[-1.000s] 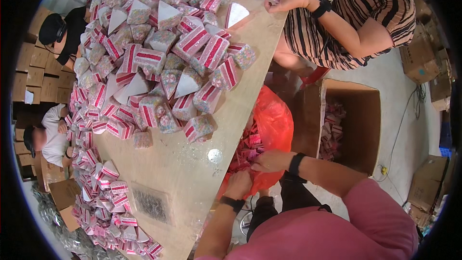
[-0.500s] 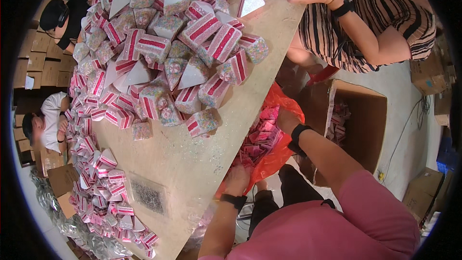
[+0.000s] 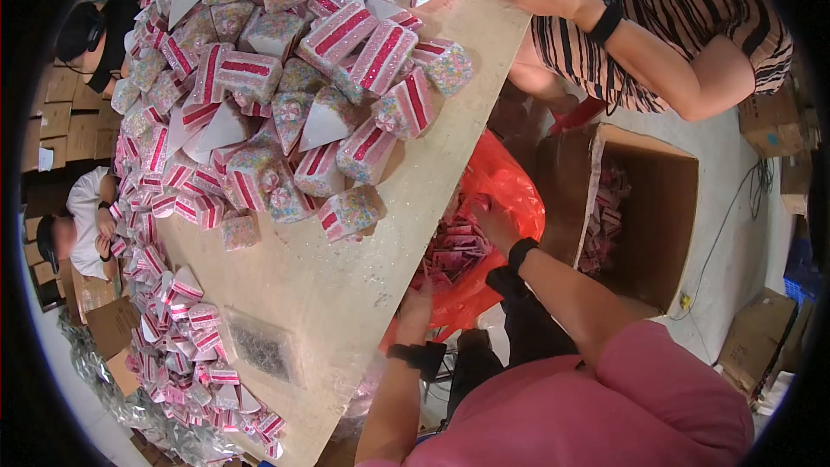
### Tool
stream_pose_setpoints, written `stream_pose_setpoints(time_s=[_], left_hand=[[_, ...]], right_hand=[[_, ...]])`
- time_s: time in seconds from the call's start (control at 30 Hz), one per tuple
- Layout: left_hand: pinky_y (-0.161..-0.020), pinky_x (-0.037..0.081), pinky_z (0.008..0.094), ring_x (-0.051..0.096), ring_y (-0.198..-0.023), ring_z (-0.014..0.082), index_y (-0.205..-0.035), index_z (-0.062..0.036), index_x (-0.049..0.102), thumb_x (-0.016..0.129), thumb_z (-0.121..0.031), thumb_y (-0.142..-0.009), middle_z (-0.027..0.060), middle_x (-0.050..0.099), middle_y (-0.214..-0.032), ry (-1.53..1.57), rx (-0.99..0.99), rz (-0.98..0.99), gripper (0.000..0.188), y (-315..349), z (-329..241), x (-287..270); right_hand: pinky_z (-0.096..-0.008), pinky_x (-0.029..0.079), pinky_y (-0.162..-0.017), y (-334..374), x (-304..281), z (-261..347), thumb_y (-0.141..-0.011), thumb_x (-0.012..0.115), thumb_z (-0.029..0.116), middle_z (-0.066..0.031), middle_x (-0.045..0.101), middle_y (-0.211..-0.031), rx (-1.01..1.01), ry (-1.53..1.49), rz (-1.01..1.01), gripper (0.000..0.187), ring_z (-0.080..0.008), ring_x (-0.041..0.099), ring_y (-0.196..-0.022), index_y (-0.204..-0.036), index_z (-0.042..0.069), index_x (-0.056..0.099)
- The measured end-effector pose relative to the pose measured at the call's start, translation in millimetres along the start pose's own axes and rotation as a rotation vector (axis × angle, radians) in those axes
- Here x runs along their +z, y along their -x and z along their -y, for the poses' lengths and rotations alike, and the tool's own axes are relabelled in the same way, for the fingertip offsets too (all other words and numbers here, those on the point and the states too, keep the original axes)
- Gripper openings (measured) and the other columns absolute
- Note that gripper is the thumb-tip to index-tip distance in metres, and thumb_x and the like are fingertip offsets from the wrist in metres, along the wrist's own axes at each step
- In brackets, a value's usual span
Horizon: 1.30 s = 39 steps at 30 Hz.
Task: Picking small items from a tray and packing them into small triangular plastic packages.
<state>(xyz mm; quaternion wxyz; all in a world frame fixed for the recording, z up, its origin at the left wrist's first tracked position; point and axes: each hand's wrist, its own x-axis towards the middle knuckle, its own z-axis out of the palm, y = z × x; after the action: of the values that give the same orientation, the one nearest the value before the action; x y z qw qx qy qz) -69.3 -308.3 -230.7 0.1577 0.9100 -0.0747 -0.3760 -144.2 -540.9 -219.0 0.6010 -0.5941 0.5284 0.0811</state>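
Worktop (image 3: 311,277) spans centre to lower left of frame; heap of cake-slice pieces (image 3: 251,73) on it, upper left. Open cardboard box (image 3: 653,207), right of centre. Red bag (image 3: 512,177), centre, beside worktop edge; mouth wider than 1.0 s ago. Right hand (image 3: 496,227) now over bag opening, left hand (image 3: 416,303) at lower-left rim; hands farther apart than then. Either grip: cannot tell. Small pink pieces (image 3: 456,252) inside bag.
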Motion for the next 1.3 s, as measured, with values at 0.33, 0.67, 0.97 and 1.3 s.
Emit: stream_pose_setpoints(time_s=[0.33, 0.67, 0.97, 1.3], left_hand=[[-0.103, 0.030, 0.0374, 0.042, -0.121, 0.0401, -0.125, 0.0047, 0.048, 0.061, -0.036, -0.083, 0.0237, 0.048, -0.129, 0.122, 0.065, -0.063, 0.060, 5, -22, 0], [-0.104, 0.032, 0.0375, 0.045, -0.121, 0.0319, -0.129, -0.0015, 0.049, 0.072, -0.038, -0.078, 0.0164, 0.049, -0.134, 0.585, 0.073, -0.028, 0.067, -35, 13, 23], [-0.106, 0.029, 0.0354, 0.038, -0.128, 0.0293, -0.135, 0.0036, 0.040, 0.059, -0.031, -0.089, 0.0166, 0.039, -0.142, 0.814, -0.057, -0.132, 0.060, -12, 18, 28], [-0.105, 0.030, 0.0351, 0.041, -0.125, 0.0273, -0.133, 0.0041, 0.041, 0.053, -0.037, -0.093, 0.0162, 0.042, -0.139, 0.758, 0.115, -0.124, 0.060, 8, -29, 18]], right_hand=[[-0.0349, 0.038, -0.099, -11, 42, -22, -0.088, 0.049, 0.038, -0.0176, 0.051, -0.130, -0.140, 0.003, 0.297, 0.052, -0.0287, 0.048, -0.120, -0.133, 0.011, 0.046], [-0.0347, 0.044, -0.084, -10, 62, -43, -0.086, 0.051, 0.042, -0.0111, 0.062, -0.106, -0.108, -0.321, 0.286, 0.047, -0.0230, 0.057, -0.094, -0.112, 0.003, 0.059], [-0.0448, 0.038, -0.097, -9, 31, -31, -0.081, 0.050, 0.066, -0.0140, 0.033, -0.146, 0.251, -0.256, 0.469, 0.087, -0.0294, 0.034, -0.130, -0.143, 0.008, 0.031], [-0.0467, 0.027, -0.105, -26, 63, -65, -0.080, 0.051, 0.067, -0.0154, 0.027, -0.148, 0.106, -0.576, 0.619, 0.093, -0.0281, 0.026, -0.134, -0.145, 0.006, 0.025]])
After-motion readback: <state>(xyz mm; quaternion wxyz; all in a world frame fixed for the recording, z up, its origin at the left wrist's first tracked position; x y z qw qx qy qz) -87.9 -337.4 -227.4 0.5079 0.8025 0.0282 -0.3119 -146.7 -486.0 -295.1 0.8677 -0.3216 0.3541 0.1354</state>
